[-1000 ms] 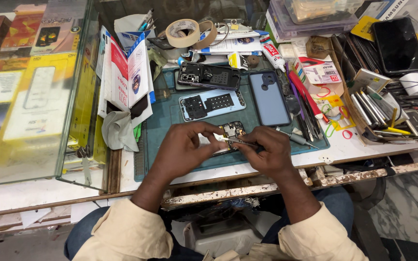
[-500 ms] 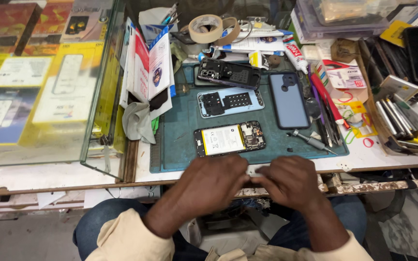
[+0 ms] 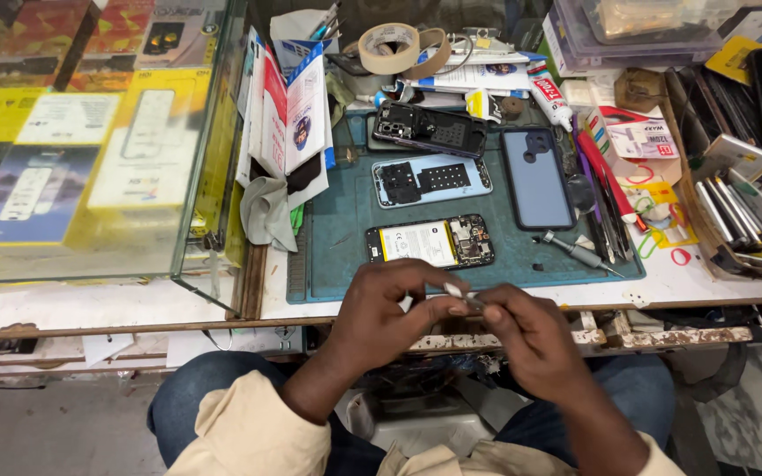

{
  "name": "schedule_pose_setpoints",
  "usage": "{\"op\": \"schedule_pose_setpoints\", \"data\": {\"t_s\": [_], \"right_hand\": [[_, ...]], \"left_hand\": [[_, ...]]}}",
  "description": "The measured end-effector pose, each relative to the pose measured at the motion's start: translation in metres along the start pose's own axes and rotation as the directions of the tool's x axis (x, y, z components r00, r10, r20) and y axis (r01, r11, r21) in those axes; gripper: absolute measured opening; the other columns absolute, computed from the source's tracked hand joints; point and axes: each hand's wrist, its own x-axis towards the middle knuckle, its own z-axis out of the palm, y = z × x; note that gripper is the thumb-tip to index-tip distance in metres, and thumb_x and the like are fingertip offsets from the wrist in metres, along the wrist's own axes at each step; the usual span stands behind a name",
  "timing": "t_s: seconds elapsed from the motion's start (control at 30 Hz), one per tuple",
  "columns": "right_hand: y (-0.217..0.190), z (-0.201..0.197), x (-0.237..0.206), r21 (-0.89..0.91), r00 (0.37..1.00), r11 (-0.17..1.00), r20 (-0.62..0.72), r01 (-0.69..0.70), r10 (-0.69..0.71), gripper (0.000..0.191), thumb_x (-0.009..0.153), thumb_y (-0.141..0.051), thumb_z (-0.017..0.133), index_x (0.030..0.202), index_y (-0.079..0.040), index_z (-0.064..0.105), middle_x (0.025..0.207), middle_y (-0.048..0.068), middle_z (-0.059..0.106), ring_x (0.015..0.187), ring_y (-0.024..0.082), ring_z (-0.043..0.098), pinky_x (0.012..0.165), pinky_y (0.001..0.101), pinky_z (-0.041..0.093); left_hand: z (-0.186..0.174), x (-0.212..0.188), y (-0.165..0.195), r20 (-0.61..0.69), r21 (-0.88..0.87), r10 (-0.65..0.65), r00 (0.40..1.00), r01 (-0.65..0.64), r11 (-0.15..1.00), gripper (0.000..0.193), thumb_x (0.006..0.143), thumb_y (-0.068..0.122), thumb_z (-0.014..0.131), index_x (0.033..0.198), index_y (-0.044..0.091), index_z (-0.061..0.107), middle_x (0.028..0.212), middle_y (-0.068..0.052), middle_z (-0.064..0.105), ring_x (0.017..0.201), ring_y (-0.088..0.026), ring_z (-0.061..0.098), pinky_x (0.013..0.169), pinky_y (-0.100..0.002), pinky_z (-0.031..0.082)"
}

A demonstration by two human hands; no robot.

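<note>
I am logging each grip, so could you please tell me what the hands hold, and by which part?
Both hands pinch one small pale part between their fingertips: left hand at its left end, right hand at its right. What it is cannot be told.

Tape roll (image 3: 387,47), blue phone cover (image 3: 536,177), screwdriver (image 3: 578,254).

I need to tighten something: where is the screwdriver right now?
In the head view, the screwdriver lies on the teal mat's right edge, right of the opened phone, below the blue back cover.
</note>
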Motion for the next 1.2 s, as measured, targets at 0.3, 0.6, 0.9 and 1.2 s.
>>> {"op": "schedule_pose_setpoints", "data": {"t_s": [0.3, 0.6, 0.9, 1.2], "right_hand": [[-0.029, 0.028, 0.08, -0.151, 0.992, 0.98, 0.039, 0.128, -0.124, 0.022, 0.107, -0.02, 0.058, 0.103, -0.002, 0.07, 0.091, 0.007, 0.07, 0.084, 0.021, 0.069, 0.074, 0.0347, 0.052], [-0.038, 0.083, 0.156, -0.55, 0.945, 0.801, 0.323, 0.235, -0.055, 0.013, 0.083, -0.022, 0.076, 0.093, -0.016, 0.08, 0.09, 0.002, 0.07, 0.095, 0.026, 0.061, 0.083, 0.0446, 0.043], [-0.029, 0.101, 0.178, -0.722, 0.877, 0.647, 0.45, 0.246, 0.169, 0.01, 0.089, -0.025, 0.072, 0.09, -0.016, 0.076, 0.097, 0.003, 0.07, 0.105, 0.024, 0.061, 0.09, 0.0486, 0.041], [-0.016, 0.087, 0.185, -0.652, 0.865, 0.739, 0.457, 0.166, 0.209, 0.023, 0.1, -0.031, 0.065, 0.092, -0.011, 0.073, 0.092, 0.012, 0.071, 0.093, 0.031, 0.067, 0.087, 0.0468, 0.051]], "left_hand": [[-0.046, -0.001, -0.006, -0.276, -0.397, -0.038, 0.96, -0.078, 0.914, 0.023, 0.107, 0.024, 0.057, 0.103, 0.004, 0.067, 0.09, -0.006, 0.071, 0.082, -0.01, 0.07, 0.07, -0.027, 0.06], [-0.069, -0.005, -0.006, -0.484, -0.137, -0.097, 0.87, 0.034, 0.99, 0.03, 0.11, 0.02, 0.053, 0.123, 0.0, 0.072, 0.067, 0.008, 0.04, 0.061, -0.001, 0.033, 0.055, -0.021, 0.025], [-0.07, -0.003, -0.01, -0.463, -0.01, -0.057, 0.885, 0.059, 0.998, 0.037, 0.105, 0.007, 0.05, 0.139, 0.001, 0.064, 0.084, 0.001, 0.063, 0.076, -0.004, 0.056, 0.067, -0.021, 0.046], [-0.066, 0.002, 0.006, -0.443, 0.269, -0.115, 0.889, 0.254, 0.929, 0.034, 0.097, 0.013, 0.064, 0.13, 0.017, 0.071, 0.085, -0.005, 0.079, 0.055, -0.007, 0.061, 0.049, -0.028, 0.045]]}}
